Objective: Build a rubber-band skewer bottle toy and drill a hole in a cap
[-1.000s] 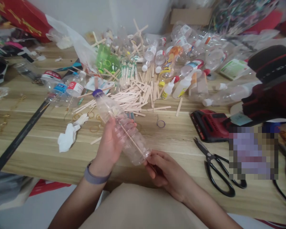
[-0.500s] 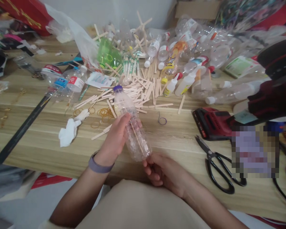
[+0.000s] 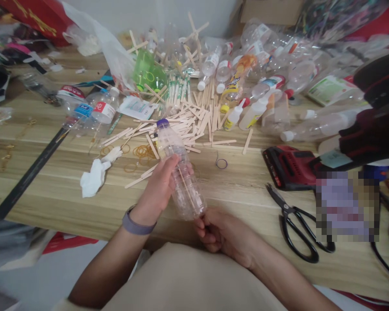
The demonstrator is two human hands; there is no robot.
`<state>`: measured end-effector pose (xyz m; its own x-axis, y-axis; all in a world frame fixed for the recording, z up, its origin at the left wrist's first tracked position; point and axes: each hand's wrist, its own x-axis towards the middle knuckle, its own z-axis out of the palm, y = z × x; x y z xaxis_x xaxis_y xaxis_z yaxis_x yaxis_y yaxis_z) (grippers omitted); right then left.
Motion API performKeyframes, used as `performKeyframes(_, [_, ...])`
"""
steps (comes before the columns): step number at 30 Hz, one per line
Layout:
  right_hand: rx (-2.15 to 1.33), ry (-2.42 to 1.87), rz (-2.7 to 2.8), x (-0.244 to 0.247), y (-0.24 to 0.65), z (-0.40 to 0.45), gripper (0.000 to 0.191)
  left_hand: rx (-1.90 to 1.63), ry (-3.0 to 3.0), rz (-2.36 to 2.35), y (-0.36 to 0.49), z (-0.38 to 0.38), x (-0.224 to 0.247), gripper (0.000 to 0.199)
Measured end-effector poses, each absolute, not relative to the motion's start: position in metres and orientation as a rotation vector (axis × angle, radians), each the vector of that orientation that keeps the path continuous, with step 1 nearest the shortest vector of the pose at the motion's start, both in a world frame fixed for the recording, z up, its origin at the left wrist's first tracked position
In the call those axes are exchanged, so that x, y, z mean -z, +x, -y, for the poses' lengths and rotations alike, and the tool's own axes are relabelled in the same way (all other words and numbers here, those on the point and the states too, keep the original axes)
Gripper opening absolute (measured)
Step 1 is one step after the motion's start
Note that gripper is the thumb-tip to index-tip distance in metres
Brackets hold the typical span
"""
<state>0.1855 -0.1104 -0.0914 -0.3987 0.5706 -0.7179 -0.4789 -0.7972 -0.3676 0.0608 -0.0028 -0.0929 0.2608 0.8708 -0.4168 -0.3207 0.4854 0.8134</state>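
Note:
A clear plastic bottle (image 3: 189, 190) with a purple cap (image 3: 162, 123) tilts away from me over the table's front part. My left hand (image 3: 160, 181) is wrapped round its middle, thumb on top. A thin wooden stick (image 3: 183, 179) runs lengthwise along the bottle; whether it lies inside or against the wall I cannot tell. At the bottle's base, my right hand (image 3: 222, 233) has its fingers curled, with thumb and forefinger pinched close to the stick's lower end. What sits between those fingertips is hidden.
Beyond the bottle lie scattered craft sticks (image 3: 181, 129), rubber bands (image 3: 145, 152) and many plastic bottles (image 3: 236, 82). Black-handled scissors (image 3: 290, 211) and a red and black power tool (image 3: 291, 166) are on the right. Crumpled tissue (image 3: 94, 177) and a dark strip (image 3: 32, 172) lie left.
The view has shifted very slightly. Both hands and the bottle keep nearly the same pose, with the right fingers curled a little differently at the base.

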Motion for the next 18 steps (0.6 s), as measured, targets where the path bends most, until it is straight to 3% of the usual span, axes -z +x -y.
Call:
performKeyframes(10, [-2.079, -0.991, 0.023, 0.102, 0.189, 0.119, 0.018, -0.730, 0.799, -0.936, 0.051, -0.002, 0.097, 0.043])
performKeyframes(16, [-2.023, -0.898, 0.066, 0.108, 0.188, 0.121, 0.018, -0.943, 1.116, -1.245, 0.017, 0.028, 0.078, 0.032])
performKeyframes(18, [-2.020, -0.893, 0.087, 0.109, 0.186, 0.121, 0.019, -1.038, 1.201, -1.375, 0.003, 0.047, 0.069, 0.013])
